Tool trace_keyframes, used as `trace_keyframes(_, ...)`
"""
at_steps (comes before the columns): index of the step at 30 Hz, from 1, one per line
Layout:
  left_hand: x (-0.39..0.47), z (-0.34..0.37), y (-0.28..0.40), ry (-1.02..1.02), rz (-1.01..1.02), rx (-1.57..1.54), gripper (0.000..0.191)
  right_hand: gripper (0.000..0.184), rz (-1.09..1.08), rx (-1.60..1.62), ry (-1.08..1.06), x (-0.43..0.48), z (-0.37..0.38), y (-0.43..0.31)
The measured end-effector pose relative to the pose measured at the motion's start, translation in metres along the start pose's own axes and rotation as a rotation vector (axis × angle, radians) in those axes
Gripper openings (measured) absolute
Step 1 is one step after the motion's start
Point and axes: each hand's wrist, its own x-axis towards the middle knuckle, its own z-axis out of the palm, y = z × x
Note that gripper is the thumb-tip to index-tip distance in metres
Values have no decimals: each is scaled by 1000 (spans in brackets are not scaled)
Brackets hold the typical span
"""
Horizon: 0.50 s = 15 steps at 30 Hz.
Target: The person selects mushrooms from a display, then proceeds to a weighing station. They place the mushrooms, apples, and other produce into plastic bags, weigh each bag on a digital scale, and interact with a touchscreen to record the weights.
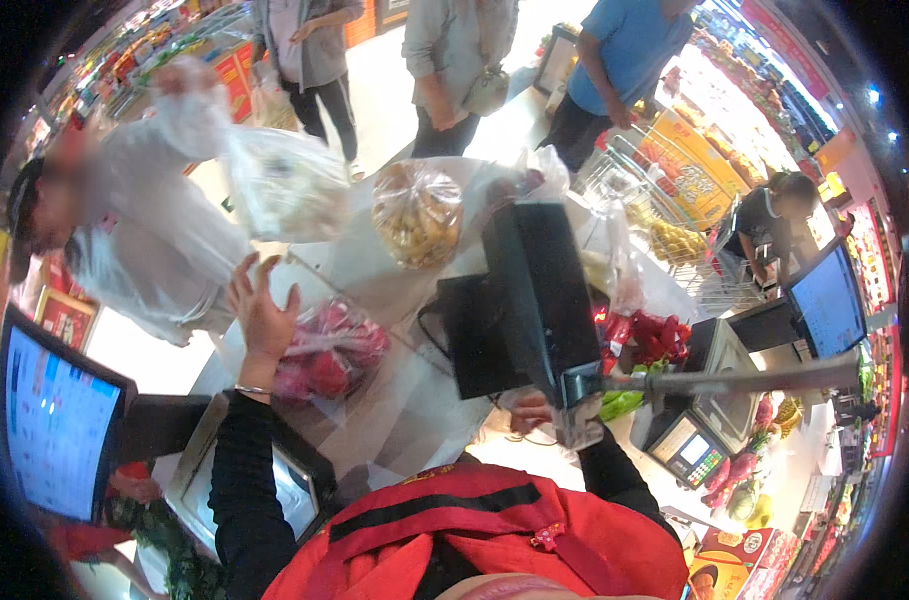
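Observation:
My left hand is raised with fingers spread and nothing in it, above and beside a clear plastic bag of red produce on the light counter. Low at the centre right, my right hand is beside the lower end of a black box-shaped device; the device partly hides it, and its hold is unclear. A clear bag of yellow produce stands on the counter's far part. A person at the left has a blurred whitish plastic bag near them.
A monitor stands at the left, another at the right. Bagged red peppers, green produce and a keypad scale lie to the right. Several people stand across the counter, near a wire shopping cart.

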Motion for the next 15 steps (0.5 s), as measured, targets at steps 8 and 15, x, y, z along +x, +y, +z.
trace_keyframes(8, 24, 33, 188, -3, 135, -1004, 31, 32, -177, -604, 492, -173, -74, -155)
trace_keyframes(15, 0, 49, 265, -278, 154, -1298, 37, 52, -1198, -399, 655, -100, -91, -305)
